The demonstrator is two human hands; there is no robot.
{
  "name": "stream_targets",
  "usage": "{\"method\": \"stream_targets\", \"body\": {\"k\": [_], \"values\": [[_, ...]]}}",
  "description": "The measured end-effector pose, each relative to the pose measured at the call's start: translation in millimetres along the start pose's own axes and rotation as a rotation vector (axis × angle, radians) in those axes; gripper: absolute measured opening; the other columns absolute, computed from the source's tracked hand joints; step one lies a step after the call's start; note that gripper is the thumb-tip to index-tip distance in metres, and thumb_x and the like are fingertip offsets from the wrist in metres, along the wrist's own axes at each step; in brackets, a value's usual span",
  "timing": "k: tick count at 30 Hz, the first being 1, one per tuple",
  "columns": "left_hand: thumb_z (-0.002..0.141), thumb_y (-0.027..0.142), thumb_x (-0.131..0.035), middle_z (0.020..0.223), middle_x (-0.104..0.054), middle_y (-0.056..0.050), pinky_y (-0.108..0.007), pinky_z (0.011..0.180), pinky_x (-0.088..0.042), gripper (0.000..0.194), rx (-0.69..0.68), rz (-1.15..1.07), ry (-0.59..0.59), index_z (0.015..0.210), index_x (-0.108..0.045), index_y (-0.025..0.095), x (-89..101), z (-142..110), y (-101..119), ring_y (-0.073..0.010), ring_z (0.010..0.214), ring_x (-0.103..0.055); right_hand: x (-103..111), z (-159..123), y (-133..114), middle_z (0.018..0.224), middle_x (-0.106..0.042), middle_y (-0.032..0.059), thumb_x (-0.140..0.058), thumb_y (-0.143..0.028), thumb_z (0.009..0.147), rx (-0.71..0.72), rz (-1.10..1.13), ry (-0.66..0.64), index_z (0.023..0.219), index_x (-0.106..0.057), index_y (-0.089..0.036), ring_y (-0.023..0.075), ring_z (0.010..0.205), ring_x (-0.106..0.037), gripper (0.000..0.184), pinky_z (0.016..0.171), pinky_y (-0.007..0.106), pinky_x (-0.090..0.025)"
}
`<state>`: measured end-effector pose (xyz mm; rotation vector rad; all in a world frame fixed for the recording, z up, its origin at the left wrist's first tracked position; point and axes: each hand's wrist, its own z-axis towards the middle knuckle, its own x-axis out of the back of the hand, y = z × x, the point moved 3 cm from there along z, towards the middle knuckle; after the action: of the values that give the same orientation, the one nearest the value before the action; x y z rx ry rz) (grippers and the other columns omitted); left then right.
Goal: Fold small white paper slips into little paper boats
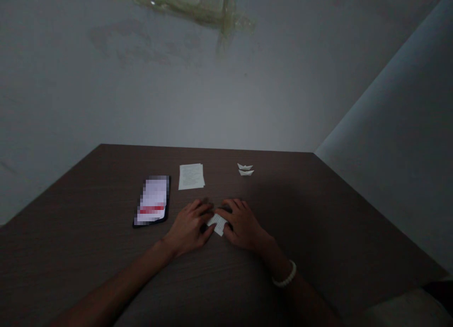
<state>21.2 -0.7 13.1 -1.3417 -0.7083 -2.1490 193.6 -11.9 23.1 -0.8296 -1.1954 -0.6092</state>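
A small piece of printed paper [218, 224] lies low over the dark table between my hands, tilted like a diamond. My left hand [191, 227] has its thumb and fingers on the paper's left side. From the right, my right hand [244, 224] holds the opposite side, with the index finger across the top and the thumb at the lower edge. The fingers cover parts of the paper, so its full shape and any folds are hidden.
Beyond my hands, a stack of printed paper sheets [191, 177] lies on the table [212, 289]. Two folded paper boats [246, 172] sit to its right. A phone [152, 200] with a lit, pixelated screen is at left. Walls [226, 105] border the table's back and right.
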Motion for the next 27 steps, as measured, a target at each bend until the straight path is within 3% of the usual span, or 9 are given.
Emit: {"method": "stream_targets", "body": {"k": [23, 27], "values": [[0.089, 0.032, -0.052, 0.117, -0.063, -0.011, -0.046, 0.088, -0.048, 0.026, -0.007, 0.001, -0.003, 0.101, -0.068, 0.016, 2.0, 0, 1, -0.0288, 0.105, -0.051, 0, -11, 11, 0.107, -0.055, 0.0055, -0.063, -0.018, 0.077, 0.006, 0.083, 0.112, 0.103, -0.065, -0.023, 0.0223, 0.102, -0.046, 0.026, 0.089, 0.037, -0.034], [0.089, 0.031, -0.052, 0.115, -0.063, -0.011, -0.046, 0.087, -0.048, 0.024, -0.019, 0.006, -0.014, 0.099, -0.067, 0.015, 1.1, 0, 1, -0.0293, 0.105, -0.052, -3, -11, 12, 0.101, -0.057, 0.0047, -0.061, -0.024, 0.084, -0.024, 0.092, 0.162, 0.094, -0.067, -0.022, 0.0209, 0.098, -0.047, 0.012, 0.087, 0.036, -0.035]]}}
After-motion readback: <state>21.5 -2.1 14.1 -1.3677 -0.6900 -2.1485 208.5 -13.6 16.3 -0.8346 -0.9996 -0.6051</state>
